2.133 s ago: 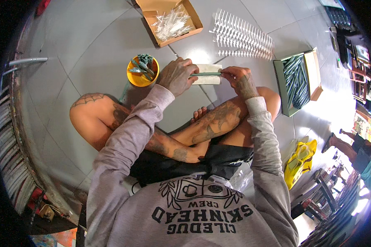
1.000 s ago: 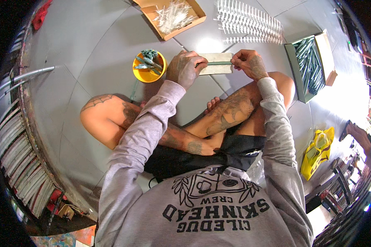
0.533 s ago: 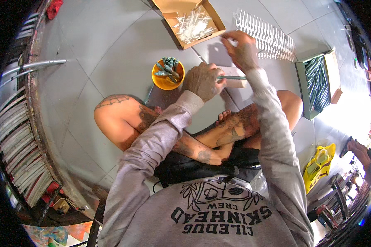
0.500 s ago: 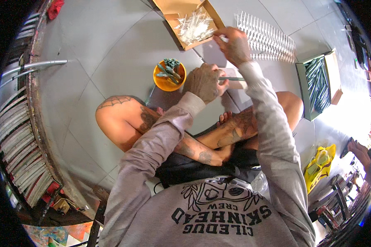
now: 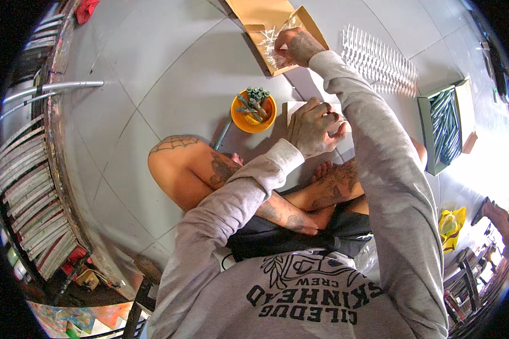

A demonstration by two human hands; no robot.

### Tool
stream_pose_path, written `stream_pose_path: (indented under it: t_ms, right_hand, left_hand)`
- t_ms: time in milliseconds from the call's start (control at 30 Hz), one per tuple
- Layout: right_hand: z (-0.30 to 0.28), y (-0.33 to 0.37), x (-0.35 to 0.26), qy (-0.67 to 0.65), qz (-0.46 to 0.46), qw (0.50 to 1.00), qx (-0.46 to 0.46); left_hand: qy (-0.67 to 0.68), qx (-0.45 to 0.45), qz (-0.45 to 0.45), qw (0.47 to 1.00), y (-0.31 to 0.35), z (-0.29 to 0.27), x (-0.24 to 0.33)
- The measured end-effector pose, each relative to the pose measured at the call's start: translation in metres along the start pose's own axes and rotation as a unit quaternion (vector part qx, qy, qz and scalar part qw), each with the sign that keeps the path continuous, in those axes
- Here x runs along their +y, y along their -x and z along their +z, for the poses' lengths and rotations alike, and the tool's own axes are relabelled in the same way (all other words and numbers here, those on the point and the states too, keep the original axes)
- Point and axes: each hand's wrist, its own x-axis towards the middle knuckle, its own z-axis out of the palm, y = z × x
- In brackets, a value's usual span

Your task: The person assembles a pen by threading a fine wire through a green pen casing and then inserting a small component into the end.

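My left hand (image 5: 315,129) is curled over a pale flat block (image 5: 292,107) on the floor. Its fingers are bent, and whatever they hold is hidden beneath them. My right hand (image 5: 298,46) reaches into an open cardboard box (image 5: 311,25), its fingertips down among thin white plastic sticks (image 5: 267,39); whether they grip any is hidden. Left of my left hand stands a yellow-orange cup (image 5: 240,120) holding several dark green sticks (image 5: 257,100). Close to the cup, a grey-green rod (image 5: 223,133) lies near my knee.
White spiky pieces (image 5: 379,61) stand in rows at the far right. A box (image 5: 430,141) of dark green sticks sits on the right, with a yellow bag (image 5: 452,226) nearer me. On the left are a slatted rack (image 5: 34,198) and a metal tube (image 5: 68,86). My crossed legs (image 5: 181,169) border the workspace.
My right hand has moved left from the box's edge into the white sticks. The green stick in my left hand no longer shows. The whole view has shifted slightly.
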Motion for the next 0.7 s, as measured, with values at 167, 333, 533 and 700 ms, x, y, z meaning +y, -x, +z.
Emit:
stream_pose_path:
  t_ms: [167, 333, 533, 700]
  right_hand:
    - [-0.021, 0.021, -0.014, -0.091, 0.041, 0.989, 0.111]
    - [-0.05, 0.07, -0.034, -0.178, 0.04, 0.963, 0.199]
    - [-0.088, 0.163, -0.07, -0.398, 0.137, 0.892, 0.164]
    - [-0.065, 0.213, -0.08, -0.456, 0.249, 0.83, 0.205]
  left_hand:
    - [0.05, 0.006, -0.08, 0.995, -0.004, -0.001, 0.003]
    - [0.311, 0.019, -0.292, 0.904, -0.01, -0.005, 0.004]
    - [0.543, 0.109, -0.406, 0.727, -0.013, -0.014, -0.005]
    - [0.458, 0.024, -0.366, 0.81, -0.009, -0.008, 0.002]
